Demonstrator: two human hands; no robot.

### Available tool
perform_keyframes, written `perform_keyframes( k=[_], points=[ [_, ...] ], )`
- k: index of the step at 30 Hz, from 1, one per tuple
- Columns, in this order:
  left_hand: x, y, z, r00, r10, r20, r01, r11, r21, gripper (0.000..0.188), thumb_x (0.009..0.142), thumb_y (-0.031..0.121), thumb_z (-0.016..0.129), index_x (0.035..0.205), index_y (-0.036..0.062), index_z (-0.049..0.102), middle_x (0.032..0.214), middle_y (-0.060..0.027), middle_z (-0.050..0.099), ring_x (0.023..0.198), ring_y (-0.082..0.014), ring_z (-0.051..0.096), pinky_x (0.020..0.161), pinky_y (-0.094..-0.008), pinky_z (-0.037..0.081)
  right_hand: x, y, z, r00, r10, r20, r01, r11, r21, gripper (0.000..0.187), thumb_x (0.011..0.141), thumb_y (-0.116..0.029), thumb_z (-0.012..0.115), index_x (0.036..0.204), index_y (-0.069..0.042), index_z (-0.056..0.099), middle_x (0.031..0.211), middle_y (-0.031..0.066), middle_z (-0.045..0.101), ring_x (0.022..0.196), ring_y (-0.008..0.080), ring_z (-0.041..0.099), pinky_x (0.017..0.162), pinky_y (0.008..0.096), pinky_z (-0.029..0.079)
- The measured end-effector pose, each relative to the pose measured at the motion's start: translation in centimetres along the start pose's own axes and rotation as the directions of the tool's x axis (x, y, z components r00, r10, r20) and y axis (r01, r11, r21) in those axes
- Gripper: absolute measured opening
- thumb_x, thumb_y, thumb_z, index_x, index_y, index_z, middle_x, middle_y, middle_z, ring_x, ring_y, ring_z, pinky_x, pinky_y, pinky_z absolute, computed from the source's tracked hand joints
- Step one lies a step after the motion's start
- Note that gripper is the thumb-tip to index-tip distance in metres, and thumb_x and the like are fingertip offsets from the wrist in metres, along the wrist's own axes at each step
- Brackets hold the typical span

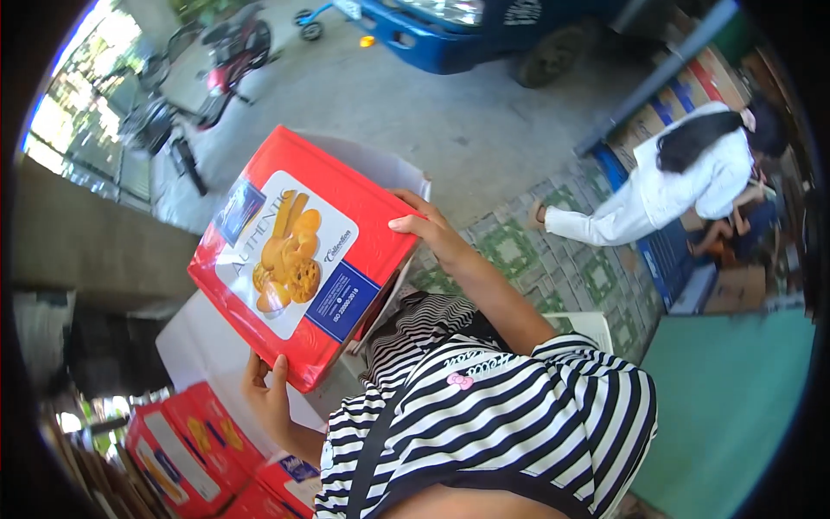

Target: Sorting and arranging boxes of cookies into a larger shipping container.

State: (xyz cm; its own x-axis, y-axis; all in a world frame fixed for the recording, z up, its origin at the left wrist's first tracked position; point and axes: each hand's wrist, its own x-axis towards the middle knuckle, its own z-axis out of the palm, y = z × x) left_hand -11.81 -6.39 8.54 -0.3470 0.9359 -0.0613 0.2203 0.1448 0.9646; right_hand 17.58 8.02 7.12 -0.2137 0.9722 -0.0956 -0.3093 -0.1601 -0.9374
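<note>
A large red biscuit box (pixel 380 186) with a picture of assorted biscuits on its face is held tilted in front of me. My left hand (pixel 272 400) grips its lower left edge, the thumb on the front and the fingers partly hidden behind. On the right edge, my right hand (pixel 432 229) is closed with its thumb on the red face and its other fingers at the side and behind. A pale white surface (pixel 194 342) shows behind and below the box.
More red biscuit boxes (pixel 194 441) are stacked at the lower left. A motorbike (pixel 207 99) stands at the far left, and a blue truck (pixel 415 39) at the back. On the right, a person in white (pixel 683 173) bends near cardboard boxes, beyond a green surface (pixel 726 389).
</note>
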Motion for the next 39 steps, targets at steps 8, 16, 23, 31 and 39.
perform_keyframes(
  k=[8, 16, 23, 31, 39],
  points=[
    [7.9, -1.7, 9.5, 0.925, 0.119, 0.360, -0.094, 0.992, -0.085, 0.036, 0.086, 0.010, 0.062, 0.116, -0.0083, 0.056, 0.086, -0.0036, 0.061, 0.071, -0.0057, 0.053, 0.060, -0.0193, 0.042, -4.3, -2.1, -7.4, 0.887, -0.292, -0.358, 0.222, 0.949, -0.224, 0.056, 0.069, -0.022, 0.068, 0.121, -0.008, 0.055, 0.104, 0.0096, 0.055, 0.099, 0.0183, 0.053, 0.088, 0.0300, 0.040],
    [13.2, -9.7, 23.1, 0.842, -0.142, 0.520, 0.267, 0.948, -0.174, 0.059, 0.088, 0.009, 0.060, 0.138, -0.0019, 0.031, 0.115, -0.0099, 0.058, 0.097, -0.0116, 0.055, 0.086, -0.0254, 0.042, -2.2, -4.3, -5.8, 0.658, -0.752, -0.042, 0.258, 0.277, -0.926, 0.058, 0.050, -0.028, 0.076, 0.106, -0.021, 0.062, 0.099, 0.0118, 0.046, 0.092, 0.0299, 0.045, 0.083, 0.0399, 0.039],
    [13.3, -17.2, 24.2, 0.737, 0.409, 0.539, -0.365, 0.911, -0.193, 0.053, 0.082, 0.014, 0.062, 0.131, 0.0023, 0.044, 0.124, -0.0128, 0.053, 0.115, -0.0263, 0.051, 0.096, -0.0384, 0.040, 1.2, 0.0, -1.7, 0.694, -0.605, 0.390, 0.556, 0.106, -0.824, 0.063, 0.047, -0.028, 0.079, 0.107, -0.023, 0.062, 0.116, 0.0152, 0.046, 0.101, 0.0318, 0.046, 0.086, 0.0448, 0.036],
    [12.3, -14.4, 25.1, 0.671, 0.323, 0.668, -0.478, 0.876, 0.057, 0.062, 0.079, 0.028, 0.062, 0.134, 0.0081, 0.042, 0.135, -0.0127, 0.044, 0.125, -0.0281, 0.041, 0.104, -0.0422, 0.031, 1.2, 0.8, -1.0, 0.723, -0.579, 0.377, 0.531, 0.117, -0.840, 0.060, 0.047, -0.029, 0.077, 0.106, -0.023, 0.063, 0.117, 0.0146, 0.048, 0.102, 0.0326, 0.047, 0.086, 0.0451, 0.036],
    [11.3, -14.7, 26.1, 0.784, 0.205, 0.586, -0.490, 0.783, 0.383, 0.062, 0.074, 0.038, 0.060, 0.131, 0.0185, 0.048, 0.142, -0.0146, 0.035, 0.135, -0.0327, 0.025, 0.112, -0.0477, 0.014, 3.1, 3.3, -0.4, 0.789, -0.592, 0.161, 0.278, 0.111, -0.954, 0.066, 0.054, -0.026, 0.078, 0.117, -0.024, 0.059, 0.117, 0.0137, 0.047, 0.108, 0.0328, 0.045, 0.091, 0.0453, 0.034]
  ],
)
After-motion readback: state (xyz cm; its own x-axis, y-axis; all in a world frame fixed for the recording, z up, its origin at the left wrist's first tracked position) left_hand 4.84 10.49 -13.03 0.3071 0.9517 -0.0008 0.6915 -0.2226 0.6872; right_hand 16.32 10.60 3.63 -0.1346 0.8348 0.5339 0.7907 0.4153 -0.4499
